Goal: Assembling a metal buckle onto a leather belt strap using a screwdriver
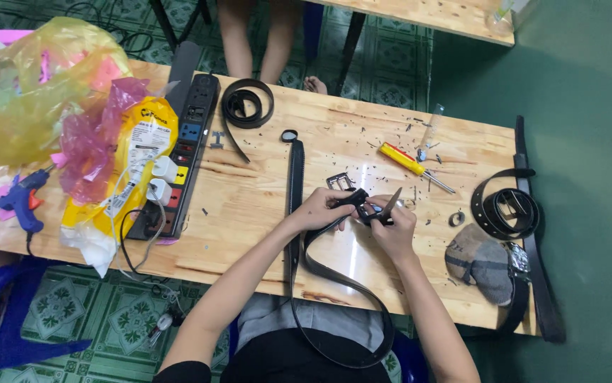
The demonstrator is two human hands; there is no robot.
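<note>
My left hand (322,210) pinches the end of a black leather belt (294,177) over the wooden table (249,191). My right hand (393,227) grips a dark pair of scissors (389,207) at that same belt end. The belt runs from a rounded tip at the table's middle, then loops down off the front edge over my lap (341,333). A metal buckle (340,181) lies just behind my hands.
A black power strip (182,152) with plugged white adapters, yellow and pink plastic bags (51,99), a blue glue gun (21,202), a yellow screwdriver (407,162), coiled belts (248,103) (510,211), a grey cloth (482,262). Another person's legs (256,35) stand beyond the table.
</note>
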